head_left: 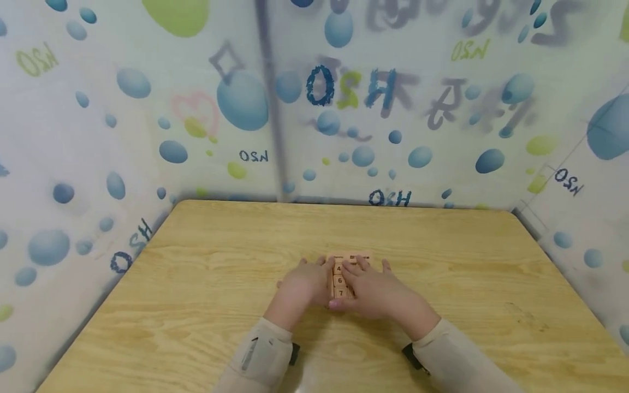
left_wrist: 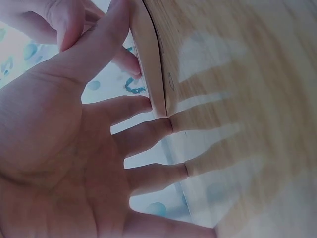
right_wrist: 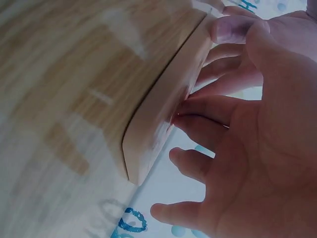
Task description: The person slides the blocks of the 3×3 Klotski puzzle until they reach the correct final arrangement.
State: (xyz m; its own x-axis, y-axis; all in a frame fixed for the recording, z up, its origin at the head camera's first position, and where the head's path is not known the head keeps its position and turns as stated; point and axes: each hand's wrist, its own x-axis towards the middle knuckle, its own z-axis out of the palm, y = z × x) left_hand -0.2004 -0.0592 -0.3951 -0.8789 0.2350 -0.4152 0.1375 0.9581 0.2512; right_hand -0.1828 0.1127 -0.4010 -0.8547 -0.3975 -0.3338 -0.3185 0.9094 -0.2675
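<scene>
A wooden number sliding puzzle (head_left: 340, 280) lies flat on the table between both hands, tiles 4, 6 and 7 showing in a column. My left hand (head_left: 306, 284) is along its left side. In the left wrist view, the thumb and index finger of that hand touch the puzzle board (left_wrist: 149, 54), while the other fingers spread straight with their tips on the table. My right hand (head_left: 375, 289) reaches over the puzzle's right part and hides it. In the right wrist view, two fingertips touch the top of the board (right_wrist: 158, 111); the other two fingers extend free.
The light wooden table (head_left: 221, 245) extends around the puzzle on all sides. Behind it and to both sides stand pale wall panels (head_left: 432, 180) printed with blue and green drops and lettering. Dark straps show at both sleeve cuffs (head_left: 267, 346).
</scene>
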